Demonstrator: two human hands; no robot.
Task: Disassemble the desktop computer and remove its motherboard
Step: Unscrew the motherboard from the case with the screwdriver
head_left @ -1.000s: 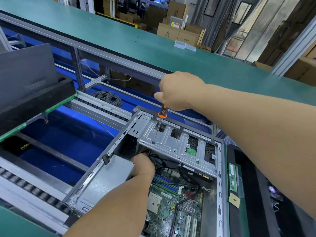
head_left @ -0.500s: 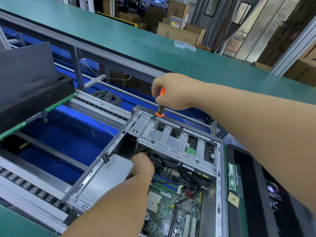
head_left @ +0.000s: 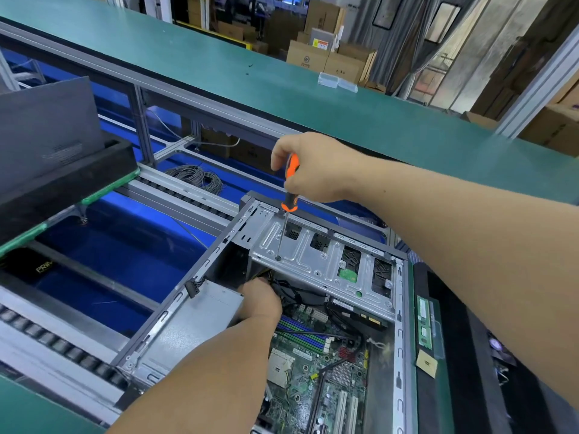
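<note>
Lying open on its side by the conveyor rollers, desktop case (head_left: 398, 308) exposes green motherboard (head_left: 316, 364), lower edge cut off. Left hand (head_left: 260, 303) reaches under the drive cage (head_left: 326, 264); fingers hidden, grip unreadable. Right hand (head_left: 313, 169) grips orange screwdriver (head_left: 289, 186), tip on the cage.

The right hand (head_left: 308, 167) is held high at the far side, fingers curled tight, forearm stretched in from the right. The left hand (head_left: 261, 300) is reached forward low and near, knuckles up, its fingers hidden, forearm angled in from the near edge.
</note>
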